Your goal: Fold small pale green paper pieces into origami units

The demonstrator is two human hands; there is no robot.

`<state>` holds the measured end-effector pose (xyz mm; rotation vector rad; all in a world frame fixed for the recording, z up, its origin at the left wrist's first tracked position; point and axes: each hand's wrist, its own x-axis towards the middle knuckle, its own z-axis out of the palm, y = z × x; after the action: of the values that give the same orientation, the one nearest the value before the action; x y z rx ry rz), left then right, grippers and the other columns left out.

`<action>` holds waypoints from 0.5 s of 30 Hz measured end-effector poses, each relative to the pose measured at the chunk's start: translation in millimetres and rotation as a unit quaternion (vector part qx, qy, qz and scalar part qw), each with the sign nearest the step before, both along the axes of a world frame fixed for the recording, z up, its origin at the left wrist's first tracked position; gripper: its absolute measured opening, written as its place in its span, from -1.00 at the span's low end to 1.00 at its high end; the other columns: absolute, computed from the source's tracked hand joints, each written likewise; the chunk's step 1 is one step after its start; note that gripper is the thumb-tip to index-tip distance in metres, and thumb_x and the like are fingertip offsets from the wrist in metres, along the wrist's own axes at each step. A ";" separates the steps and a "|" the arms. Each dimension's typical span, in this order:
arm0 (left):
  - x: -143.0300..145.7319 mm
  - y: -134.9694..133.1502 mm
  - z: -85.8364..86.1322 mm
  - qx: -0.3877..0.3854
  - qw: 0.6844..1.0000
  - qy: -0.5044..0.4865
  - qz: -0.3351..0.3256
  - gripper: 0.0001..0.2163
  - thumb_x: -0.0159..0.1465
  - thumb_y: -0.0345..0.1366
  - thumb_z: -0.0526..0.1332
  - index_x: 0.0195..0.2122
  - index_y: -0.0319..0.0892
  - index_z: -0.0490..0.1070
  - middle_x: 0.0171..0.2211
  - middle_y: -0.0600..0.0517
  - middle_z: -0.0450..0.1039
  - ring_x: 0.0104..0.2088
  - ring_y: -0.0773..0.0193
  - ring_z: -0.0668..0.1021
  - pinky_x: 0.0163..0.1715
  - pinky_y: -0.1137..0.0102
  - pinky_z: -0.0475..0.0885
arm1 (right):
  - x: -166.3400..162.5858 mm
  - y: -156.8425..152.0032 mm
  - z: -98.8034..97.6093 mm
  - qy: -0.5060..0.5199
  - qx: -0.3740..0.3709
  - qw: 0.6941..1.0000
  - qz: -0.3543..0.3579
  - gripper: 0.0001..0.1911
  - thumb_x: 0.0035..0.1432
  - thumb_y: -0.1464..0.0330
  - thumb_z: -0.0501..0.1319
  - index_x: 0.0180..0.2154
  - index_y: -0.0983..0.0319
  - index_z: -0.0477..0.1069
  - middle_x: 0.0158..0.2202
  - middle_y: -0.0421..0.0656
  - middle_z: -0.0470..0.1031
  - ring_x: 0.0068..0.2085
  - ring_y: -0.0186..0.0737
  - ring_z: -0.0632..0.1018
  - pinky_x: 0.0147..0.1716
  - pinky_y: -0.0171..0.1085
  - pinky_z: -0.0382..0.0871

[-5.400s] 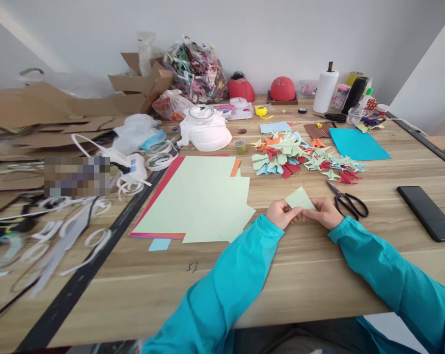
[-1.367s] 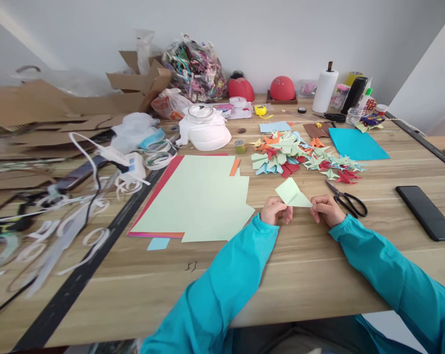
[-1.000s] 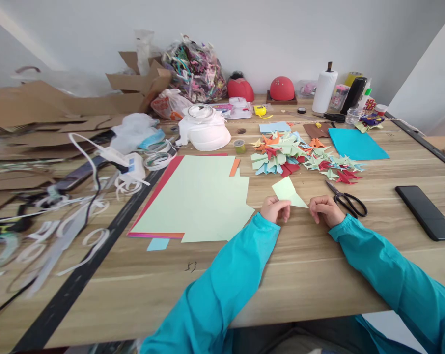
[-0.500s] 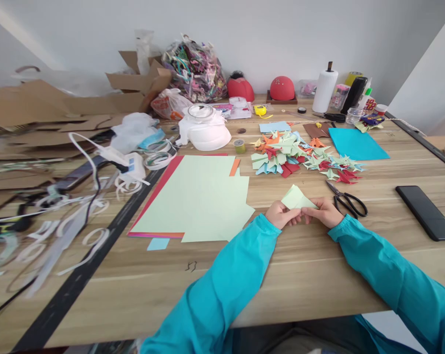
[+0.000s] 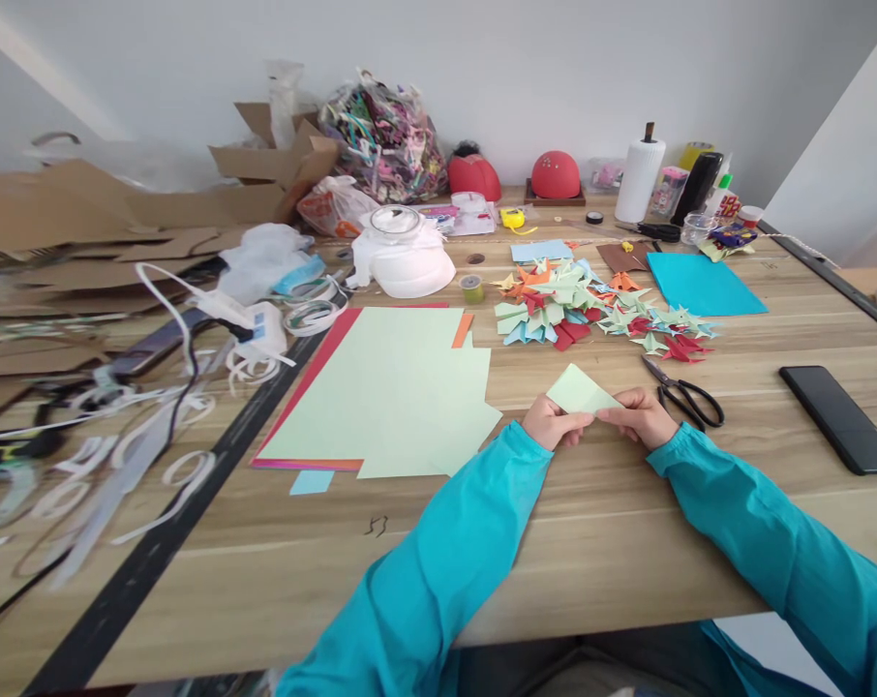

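A small folded piece of pale green paper (image 5: 579, 389) is held between my two hands, just above the table. My left hand (image 5: 553, 423) pinches its lower left side. My right hand (image 5: 640, 418) grips the right corner, thumb on top. Beyond the hands lies a heap of folded paper cranes (image 5: 555, 290) in green, orange, red and blue. Black-handled scissors (image 5: 681, 392) rest just right of my right hand. To the left is a stack of large pale green sheets (image 5: 387, 387) with red and orange sheets under it.
A black phone (image 5: 841, 416) lies at the right and a turquoise sheet (image 5: 707, 284) at the back right. A white cap (image 5: 413, 259) and a green spool (image 5: 471, 287) stand behind the sheets. Cables, a power strip (image 5: 264, 329) and cardboard (image 5: 53, 213) crowd the left.
The folded paper, whose flaps stood uneven before, now shows one flat, smooth diamond-like face. My hands have hardly shifted, with fewer fingertips showing beneath the paper.
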<state>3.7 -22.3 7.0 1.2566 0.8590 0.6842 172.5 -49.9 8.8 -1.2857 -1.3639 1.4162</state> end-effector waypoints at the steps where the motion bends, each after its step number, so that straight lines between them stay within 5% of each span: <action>1: -0.6 0.0 0.8 0.009 1.000 0.009 0.002 -0.71 -0.12 -0.19 0.28 -0.79 -0.27 0.27 -0.83 0.07 0.24 -0.79 0.47 0.26 -0.76 0.51 0.13 | -0.3 0.0 0.5 0.000 0.001 1.000 -0.005 -0.59 -0.17 0.21 0.30 -0.81 0.27 0.22 -0.86 -0.33 0.12 -0.80 -0.52 0.09 -0.80 -0.37 -0.19; 15: -3.8 6.8 -8.9 0.024 0.999 -0.025 0.003 -0.60 -0.08 -0.14 0.28 -0.88 -0.24 0.19 -0.90 0.11 0.14 -0.83 0.51 0.18 -0.76 0.48 0.00 | 2.6 0.9 -5.1 -0.014 0.023 1.000 -0.007 -0.48 -0.08 0.08 0.23 -0.82 0.26 0.17 -0.89 -0.33 0.04 -0.81 -0.52 0.05 -0.79 -0.37 -0.23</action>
<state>-0.1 -15.5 -1.9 1.2758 0.8092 0.7417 175.1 -49.0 3.7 -1.2880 -1.3951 1.3536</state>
